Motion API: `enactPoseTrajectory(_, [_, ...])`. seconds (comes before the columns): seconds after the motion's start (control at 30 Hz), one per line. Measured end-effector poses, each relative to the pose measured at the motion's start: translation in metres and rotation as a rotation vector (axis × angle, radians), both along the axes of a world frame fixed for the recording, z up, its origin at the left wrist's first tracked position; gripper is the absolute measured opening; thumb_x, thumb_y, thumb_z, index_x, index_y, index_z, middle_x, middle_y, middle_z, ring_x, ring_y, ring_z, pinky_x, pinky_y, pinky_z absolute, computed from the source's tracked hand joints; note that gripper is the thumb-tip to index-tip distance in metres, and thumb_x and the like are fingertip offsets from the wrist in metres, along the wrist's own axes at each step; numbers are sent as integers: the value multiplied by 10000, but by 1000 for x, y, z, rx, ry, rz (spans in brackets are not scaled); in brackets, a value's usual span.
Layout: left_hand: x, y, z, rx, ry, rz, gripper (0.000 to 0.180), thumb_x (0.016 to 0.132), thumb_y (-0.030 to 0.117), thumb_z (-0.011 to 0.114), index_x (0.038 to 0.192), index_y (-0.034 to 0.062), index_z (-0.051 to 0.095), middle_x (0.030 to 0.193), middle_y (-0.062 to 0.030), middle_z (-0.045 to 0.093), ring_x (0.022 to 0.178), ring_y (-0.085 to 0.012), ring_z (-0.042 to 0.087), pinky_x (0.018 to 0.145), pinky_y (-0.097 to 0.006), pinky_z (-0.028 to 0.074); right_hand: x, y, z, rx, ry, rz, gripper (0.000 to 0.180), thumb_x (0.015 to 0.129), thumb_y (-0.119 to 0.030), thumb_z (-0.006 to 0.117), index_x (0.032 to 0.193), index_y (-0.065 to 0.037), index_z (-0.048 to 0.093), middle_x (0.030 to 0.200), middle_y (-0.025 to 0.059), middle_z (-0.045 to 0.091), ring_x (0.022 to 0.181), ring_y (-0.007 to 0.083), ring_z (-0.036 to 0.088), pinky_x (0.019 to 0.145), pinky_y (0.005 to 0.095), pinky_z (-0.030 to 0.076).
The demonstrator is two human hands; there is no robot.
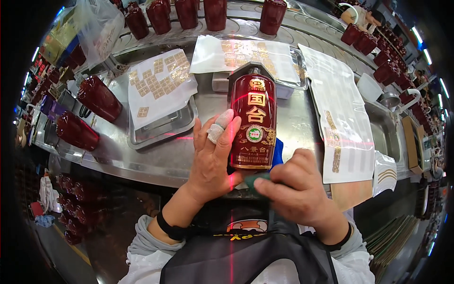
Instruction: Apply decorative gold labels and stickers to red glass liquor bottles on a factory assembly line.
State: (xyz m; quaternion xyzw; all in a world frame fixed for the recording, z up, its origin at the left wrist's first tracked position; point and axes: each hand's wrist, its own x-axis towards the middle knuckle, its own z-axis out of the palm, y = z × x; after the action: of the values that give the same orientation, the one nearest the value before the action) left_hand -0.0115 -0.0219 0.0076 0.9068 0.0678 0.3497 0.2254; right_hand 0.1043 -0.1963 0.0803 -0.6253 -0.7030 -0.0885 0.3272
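Observation:
A dark red glass bottle (254,125) with gold lettering and a round green-and-white emblem lies tilted on a dark angular rest (232,78), its neck pointing away from me. My left hand (213,151) grips its left side and lower end, fingers along the glass and thumb by the base. White wrapping covers part of one or two fingers. Just below and right of the base, my right hand (298,187) is closed on a small dark green pad-like piece (257,182), blurred and partly hidden. Something blue (278,150) shows behind the bottle's lower right edge.
Sheets of gold stickers lie on a metal tray (163,138) at left, behind the bottle (208,54), and at right (338,113). Two red bottles (98,98) lie on the left. More bottles (215,14) stand on the far conveyor. A sink (385,132) is at right; another person (363,18) works beyond.

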Motion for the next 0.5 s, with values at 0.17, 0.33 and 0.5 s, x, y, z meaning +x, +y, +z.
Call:
enactPoseTrajectory(0.17, [-1,1,-2,-11,-7,-17,1011,595,293,832,1452,35,362,1472,-143,382,1304,-376,373,1143,-572,122,6,1,-6,-72,64,71,284,621,-79,719,900,-113,681,810,5,534,711,187,497,714,359,358])
enactPoseTrajectory(0.33, [-1,0,-4,-42,-13,-15,1050,615,362,857,1447,-3,330,1462,-176,379,1296,-380,371,1133,-596,126,13,-7,-14,-22,156,37,398,543,-57,740,934,-114,690,841,27,563,742,211,516,707,361,366])
enactPoseTrajectory(0.5, [-7,-3,-4,28,-54,-11,944,668,341,837,1412,-22,383,1432,-166,443,1283,-361,389,1144,-571,121,20,-11,-11,-2,297,-109,391,628,-58,789,1003,-95,684,852,42,573,779,237,542,734,369,398])
